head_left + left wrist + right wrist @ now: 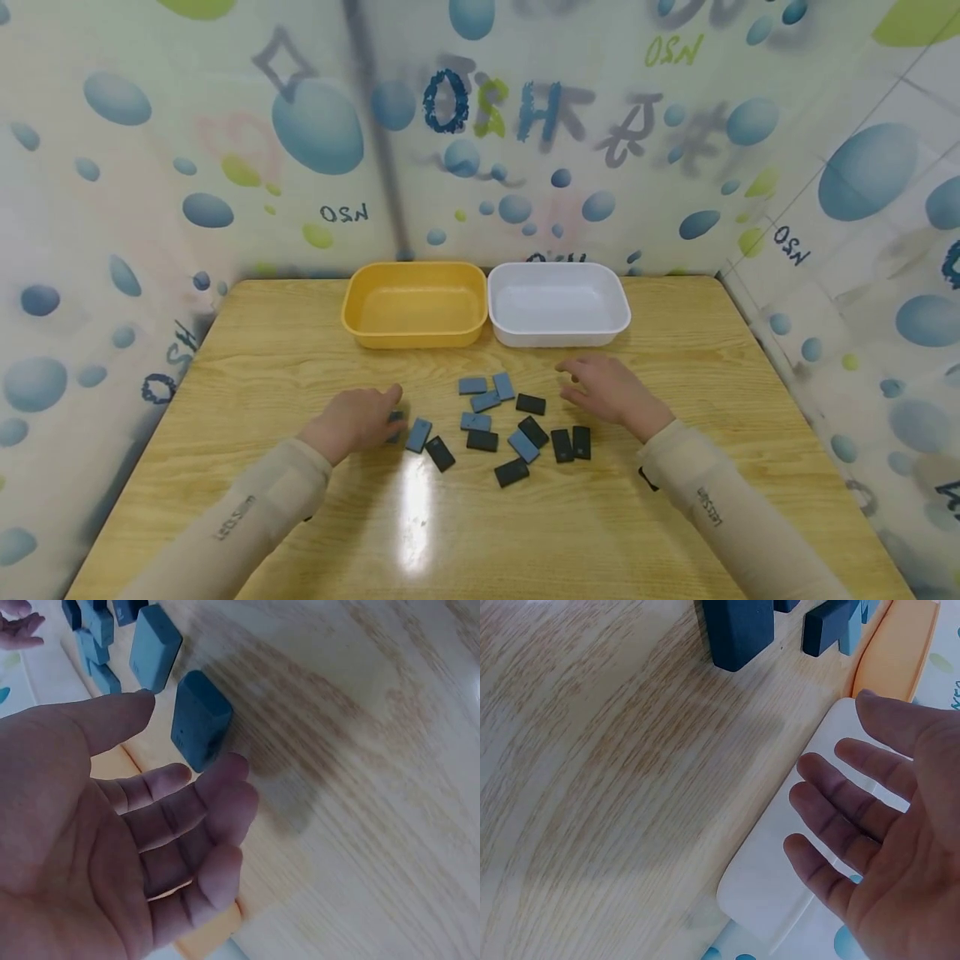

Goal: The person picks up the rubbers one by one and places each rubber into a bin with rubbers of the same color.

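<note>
Small flat blocks, some blue and some black, lie scattered over the middle of the table. My left hand (348,423) hovers at their left edge, fingers loosely bent and thumb apart. Just beyond its fingertips in the left wrist view is a blue block (201,721), partly covered by the hand in the head view; a second blue block (418,435) lies beside it. To the right of the blocks, my right hand (606,390) holds nothing, its fingers spread and slightly bent. Nearest to it are a black block (531,404) and a pair of upright-lying black blocks (581,442).
At the back of the table (285,350) a yellow bin (416,340) and a white bin (558,339) stand side by side, with no blocks visible inside. Behind them hangs a patterned wall covering (465,217), which also runs along both sides.
</note>
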{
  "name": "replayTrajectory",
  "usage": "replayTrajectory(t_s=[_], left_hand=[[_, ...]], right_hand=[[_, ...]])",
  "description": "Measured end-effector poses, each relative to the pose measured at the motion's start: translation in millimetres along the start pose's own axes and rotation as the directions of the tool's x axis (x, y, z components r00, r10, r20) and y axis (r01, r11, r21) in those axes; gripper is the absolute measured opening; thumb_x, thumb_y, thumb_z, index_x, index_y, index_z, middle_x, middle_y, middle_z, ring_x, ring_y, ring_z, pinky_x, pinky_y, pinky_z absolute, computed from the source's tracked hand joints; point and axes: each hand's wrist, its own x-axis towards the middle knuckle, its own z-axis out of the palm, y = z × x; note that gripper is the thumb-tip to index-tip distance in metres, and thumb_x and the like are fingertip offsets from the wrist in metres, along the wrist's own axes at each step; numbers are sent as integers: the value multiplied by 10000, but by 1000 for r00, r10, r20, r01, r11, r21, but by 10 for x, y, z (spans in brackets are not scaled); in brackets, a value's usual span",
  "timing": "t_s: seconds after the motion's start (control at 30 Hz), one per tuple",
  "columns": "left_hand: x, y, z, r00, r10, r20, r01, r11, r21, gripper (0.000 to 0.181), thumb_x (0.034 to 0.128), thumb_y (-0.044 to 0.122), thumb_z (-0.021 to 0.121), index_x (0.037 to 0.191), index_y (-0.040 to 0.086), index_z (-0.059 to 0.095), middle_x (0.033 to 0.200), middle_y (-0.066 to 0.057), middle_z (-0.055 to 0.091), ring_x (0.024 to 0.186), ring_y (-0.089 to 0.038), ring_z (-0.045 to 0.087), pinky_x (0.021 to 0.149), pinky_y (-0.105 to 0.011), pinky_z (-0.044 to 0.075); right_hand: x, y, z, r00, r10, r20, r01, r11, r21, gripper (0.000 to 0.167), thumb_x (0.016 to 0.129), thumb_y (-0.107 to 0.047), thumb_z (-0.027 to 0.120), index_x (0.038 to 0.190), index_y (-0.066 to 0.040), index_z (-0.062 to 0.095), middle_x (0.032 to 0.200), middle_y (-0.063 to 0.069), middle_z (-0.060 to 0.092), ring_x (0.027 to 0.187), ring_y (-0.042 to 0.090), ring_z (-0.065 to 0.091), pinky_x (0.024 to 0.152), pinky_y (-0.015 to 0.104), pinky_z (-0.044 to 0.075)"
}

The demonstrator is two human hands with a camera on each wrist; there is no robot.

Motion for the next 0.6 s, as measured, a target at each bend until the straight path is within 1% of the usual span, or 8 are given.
replayTrajectory(t_s=[0.07,0.2,0.3,0.4,0.6], left_hand=[[2,11,18,1000,-3,-13,4,1000,14,316,923,354,642,914,88,472,623,-22,486,553,-187,485,506,-390,431],[19,25,48,1000,-15,-8,16,999,29,306,919,339,646,939,79,486,636,-29,489,563,-193,489,507,-381,425],[44,23,78,1000,-19,4,19,1000,9,280,922,316,636,932,84,481,637,-29,479,563,-193,473,498,-357,383],[71,13,109,1000,-20,4,20,1000,-10,257,918,296,624,918,90,471,635,-31,473,561,-196,463,491,-349,355],[106,5,126,1000,-15,10,15,1000,-24,231,918,279,605,922,94,466,645,-33,477,567,-198,465,490,-349,360]], right_hand=[[3,-4,8,1000,5,10,-5,1000,4,404,952,-300,623,1290,-83,589,1157,128,676,986,258,664,853,455,529],[16,-6,39,999,16,33,-16,1000,23,403,957,-303,616,1298,-91,584,1162,127,673,996,259,659,859,464,524],[24,-12,54,999,23,47,-24,999,32,400,959,-303,612,1301,-98,583,1177,126,666,1009,261,656,863,465,525],[28,-24,50,998,30,58,-32,999,37,404,961,-303,609,1310,-102,579,1191,126,659,1020,264,655,866,464,525],[33,-29,49,998,32,56,-33,999,23,406,960,-309,609,1311,-109,577,1164,117,666,1010,263,656,861,474,521]])
